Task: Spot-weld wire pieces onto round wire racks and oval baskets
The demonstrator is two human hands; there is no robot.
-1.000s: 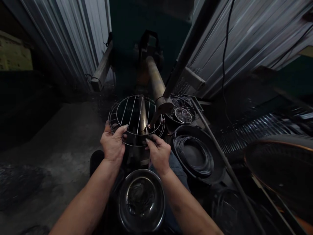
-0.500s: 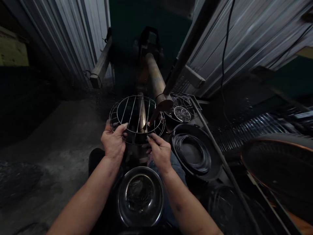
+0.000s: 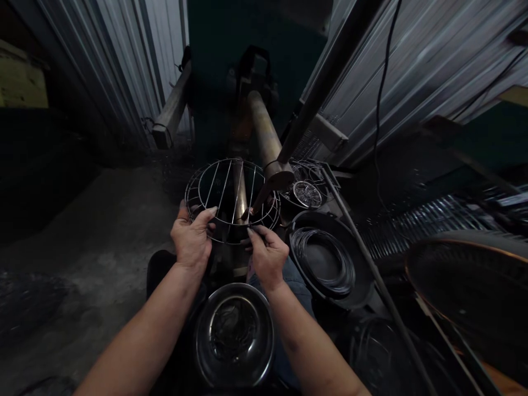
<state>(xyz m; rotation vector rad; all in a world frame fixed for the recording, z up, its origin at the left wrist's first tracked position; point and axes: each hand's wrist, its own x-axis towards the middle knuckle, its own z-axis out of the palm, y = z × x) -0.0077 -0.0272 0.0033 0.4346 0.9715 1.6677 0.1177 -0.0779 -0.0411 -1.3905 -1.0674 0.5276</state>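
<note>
A round wire cage [image 3: 231, 198], made of rings and straight ribs, sits in front of me over a metal arm of a machine [image 3: 240, 187]. My left hand [image 3: 190, 239] grips its near left rim with curled fingers. My right hand [image 3: 268, 254] pinches the near right rim between thumb and fingers. A slanted rod with a flat foot [image 3: 277, 177] comes down onto the cage's right side.
A shiny steel bowl [image 3: 235, 335] lies between my forearms. To the right are a dark pan with coiled wire rings [image 3: 328, 258], a stack of wire parts [image 3: 307, 192] and a large round tray [image 3: 470, 286]. A thick tube [image 3: 264, 135] runs away from me. Corrugated sheet walls stand on both sides.
Both hands have kept their hold on the cage and have shifted slightly on its rim. The view has tilted a little.
</note>
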